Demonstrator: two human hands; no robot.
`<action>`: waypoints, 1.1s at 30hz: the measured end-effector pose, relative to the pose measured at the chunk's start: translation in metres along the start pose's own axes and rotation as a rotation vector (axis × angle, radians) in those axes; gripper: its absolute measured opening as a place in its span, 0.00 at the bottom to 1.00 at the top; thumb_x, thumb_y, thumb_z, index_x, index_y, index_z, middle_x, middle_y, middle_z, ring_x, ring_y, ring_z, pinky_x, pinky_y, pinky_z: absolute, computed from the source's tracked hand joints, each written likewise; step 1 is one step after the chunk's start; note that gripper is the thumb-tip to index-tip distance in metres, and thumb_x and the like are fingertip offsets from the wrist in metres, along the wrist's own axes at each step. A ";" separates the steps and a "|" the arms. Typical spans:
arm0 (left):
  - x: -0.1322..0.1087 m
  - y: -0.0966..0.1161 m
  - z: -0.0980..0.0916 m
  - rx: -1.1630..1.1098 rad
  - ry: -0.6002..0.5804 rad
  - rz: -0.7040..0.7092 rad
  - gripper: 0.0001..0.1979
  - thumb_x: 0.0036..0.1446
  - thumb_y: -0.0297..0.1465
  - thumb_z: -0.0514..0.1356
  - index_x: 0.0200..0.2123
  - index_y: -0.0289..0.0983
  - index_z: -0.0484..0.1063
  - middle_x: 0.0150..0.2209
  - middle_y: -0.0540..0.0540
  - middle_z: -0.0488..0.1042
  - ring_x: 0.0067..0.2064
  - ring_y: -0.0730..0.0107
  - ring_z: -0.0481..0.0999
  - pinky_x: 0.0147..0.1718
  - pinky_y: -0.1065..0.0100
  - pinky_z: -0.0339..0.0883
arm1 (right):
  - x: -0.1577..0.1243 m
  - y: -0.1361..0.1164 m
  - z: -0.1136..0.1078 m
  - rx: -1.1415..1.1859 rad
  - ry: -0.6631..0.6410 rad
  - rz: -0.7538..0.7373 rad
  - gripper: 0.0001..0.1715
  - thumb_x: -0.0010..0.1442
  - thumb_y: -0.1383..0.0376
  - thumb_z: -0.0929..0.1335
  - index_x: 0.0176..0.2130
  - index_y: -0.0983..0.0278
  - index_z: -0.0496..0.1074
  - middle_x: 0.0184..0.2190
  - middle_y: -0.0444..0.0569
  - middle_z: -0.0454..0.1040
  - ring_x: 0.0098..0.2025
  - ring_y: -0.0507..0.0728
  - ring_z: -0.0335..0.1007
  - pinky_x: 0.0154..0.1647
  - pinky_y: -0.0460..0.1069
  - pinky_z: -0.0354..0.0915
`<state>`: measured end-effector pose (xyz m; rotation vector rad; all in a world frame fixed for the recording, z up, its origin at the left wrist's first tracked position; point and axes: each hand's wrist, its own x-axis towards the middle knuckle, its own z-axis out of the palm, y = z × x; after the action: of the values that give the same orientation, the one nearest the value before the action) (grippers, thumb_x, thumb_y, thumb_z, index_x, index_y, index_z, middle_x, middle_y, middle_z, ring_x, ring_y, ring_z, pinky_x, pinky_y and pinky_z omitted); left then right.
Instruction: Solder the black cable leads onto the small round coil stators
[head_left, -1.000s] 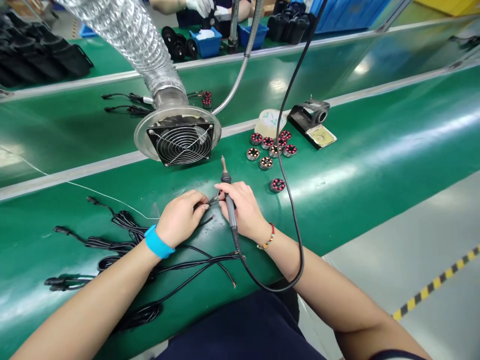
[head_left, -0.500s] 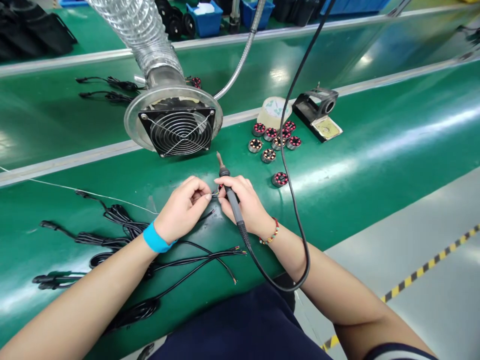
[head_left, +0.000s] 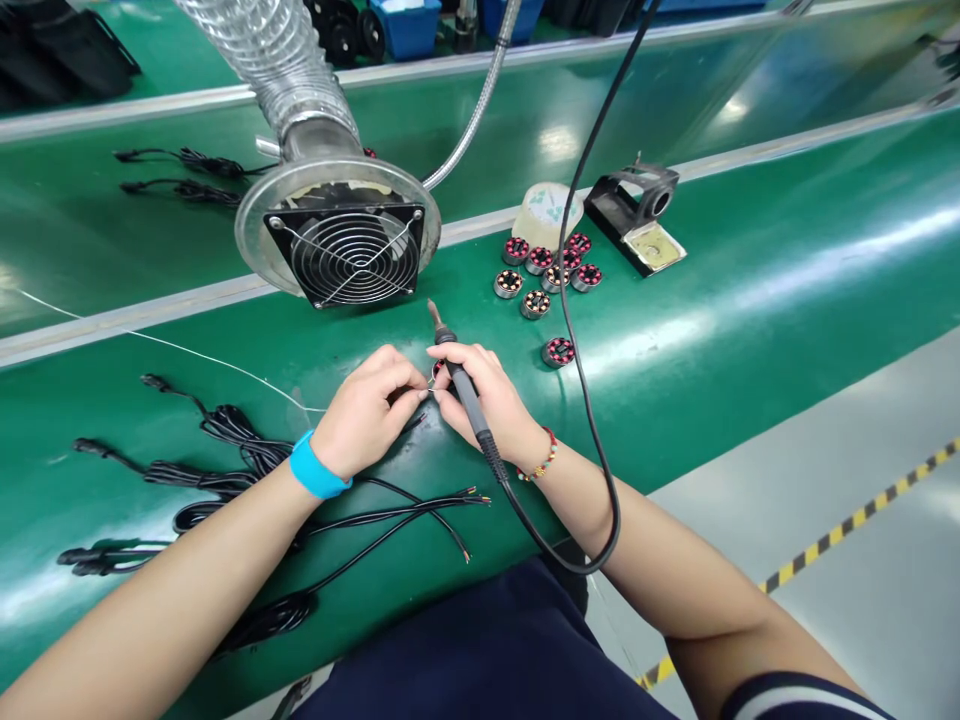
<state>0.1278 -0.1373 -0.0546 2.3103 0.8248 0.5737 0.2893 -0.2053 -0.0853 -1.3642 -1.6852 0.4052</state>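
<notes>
My left hand [head_left: 373, 408], with a blue band at the wrist, is closed in a pinch on a thin wire, its fingertips meeting those of my right hand. A soldering iron [head_left: 466, 400] lies across my right hand [head_left: 499, 410], tip pointing up and away. The thumb and fingers of that hand also pinch at the fine wires. Between the hands a small round part with red windings [head_left: 438, 369] shows, mostly hidden. A long pale strand [head_left: 217, 360] runs from the left to behind my left hand. Black cables [head_left: 247, 440] with bared ends lie under my left arm.
A fume extractor fan [head_left: 356, 258] hangs just beyond my hands. Several round coil parts [head_left: 536, 304] stand to the right, by a roll of clear tape [head_left: 547, 212] and a soldering iron stand [head_left: 637, 215] with its sponge. The iron's black cord [head_left: 577, 350] loops over the bench.
My fingertips have come closer together at the wires. The pale strand has shifted, and the whole view has moved slightly.
</notes>
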 end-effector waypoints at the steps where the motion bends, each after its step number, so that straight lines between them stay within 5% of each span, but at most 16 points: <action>1: 0.000 0.000 0.000 0.019 -0.009 0.026 0.06 0.58 0.26 0.56 0.30 0.37 0.72 0.32 0.48 0.68 0.36 0.68 0.69 0.37 0.66 0.65 | 0.000 0.000 0.000 0.006 -0.001 0.011 0.22 0.57 0.72 0.64 0.51 0.59 0.64 0.32 0.44 0.75 0.41 0.57 0.68 0.46 0.53 0.61; 9: 0.003 0.002 -0.001 -0.009 -0.038 -0.053 0.07 0.57 0.27 0.54 0.29 0.38 0.72 0.34 0.47 0.72 0.39 0.66 0.71 0.41 0.65 0.65 | 0.003 -0.002 -0.004 0.023 -0.020 0.080 0.21 0.58 0.70 0.64 0.52 0.58 0.65 0.34 0.44 0.76 0.43 0.58 0.69 0.49 0.55 0.61; 14: 0.007 -0.001 0.001 -0.122 -0.065 -0.212 0.06 0.52 0.27 0.55 0.26 0.37 0.71 0.30 0.49 0.70 0.33 0.70 0.68 0.32 0.68 0.62 | 0.003 0.004 -0.016 -0.040 -0.105 0.004 0.23 0.59 0.70 0.64 0.54 0.59 0.64 0.37 0.45 0.78 0.45 0.59 0.68 0.50 0.57 0.60; 24: 0.008 -0.005 0.003 -0.176 -0.066 -0.256 0.06 0.47 0.28 0.54 0.24 0.37 0.69 0.28 0.49 0.68 0.31 0.71 0.67 0.30 0.69 0.60 | 0.007 0.011 -0.008 -0.179 -0.198 -0.113 0.21 0.61 0.69 0.63 0.54 0.61 0.65 0.39 0.47 0.77 0.43 0.59 0.66 0.45 0.55 0.61; 33: 0.007 -0.007 0.001 -0.145 -0.016 -0.257 0.05 0.48 0.28 0.54 0.24 0.37 0.70 0.28 0.50 0.67 0.30 0.72 0.65 0.28 0.70 0.60 | 0.008 0.005 0.003 -0.112 -0.031 -0.016 0.17 0.63 0.68 0.62 0.52 0.60 0.65 0.37 0.46 0.77 0.41 0.58 0.66 0.47 0.54 0.64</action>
<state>0.1312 -0.1286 -0.0587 2.0359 1.0191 0.4839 0.2898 -0.1957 -0.0868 -1.4312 -1.7656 0.3278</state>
